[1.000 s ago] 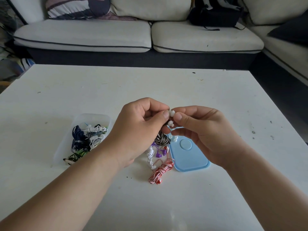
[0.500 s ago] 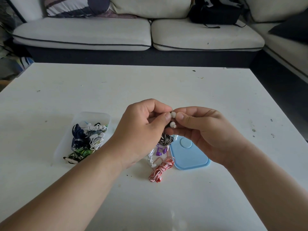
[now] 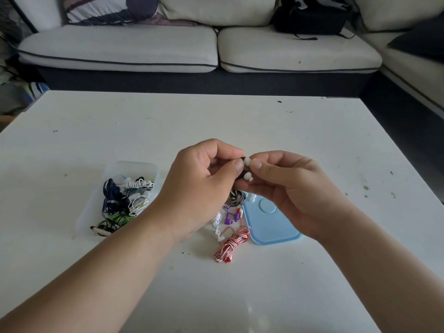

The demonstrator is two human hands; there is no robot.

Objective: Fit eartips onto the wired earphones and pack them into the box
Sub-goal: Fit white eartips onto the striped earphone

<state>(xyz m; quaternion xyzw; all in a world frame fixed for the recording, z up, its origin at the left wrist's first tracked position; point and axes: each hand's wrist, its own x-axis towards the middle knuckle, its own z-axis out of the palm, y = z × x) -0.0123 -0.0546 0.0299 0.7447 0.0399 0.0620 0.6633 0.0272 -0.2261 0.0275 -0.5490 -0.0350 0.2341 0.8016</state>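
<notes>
Both hands meet above the table's middle. My left hand point(image 3: 204, 186) pinches a black earbud of the black-and-white striped earphones point(image 3: 235, 197), whose coiled cable hangs below. My right hand point(image 3: 293, 188) pinches a white eartip point(image 3: 247, 161) against that bud. A second white eartip point(image 3: 247, 175) shows just beneath, between the fingers. The translucent box point(image 3: 153, 169) lies to the left with several coiled earphones inside. Red-and-white earphones point(image 3: 231, 243), a purple pair point(image 3: 228, 218) and a white pair point(image 3: 217, 224) lie on the table under the hands.
A light blue lid point(image 3: 271, 224) lies flat right of the loose earphones, with small white eartips point(image 3: 251, 197) by its far corner. The white table point(image 3: 240, 121) has scattered specks. A pale sofa point(image 3: 192, 46) with a black bag point(image 3: 312, 15) stands beyond it.
Both hands have stayed together over the same spot; the fingers shifted slightly around the white eartip. The camera view drifted a little.
</notes>
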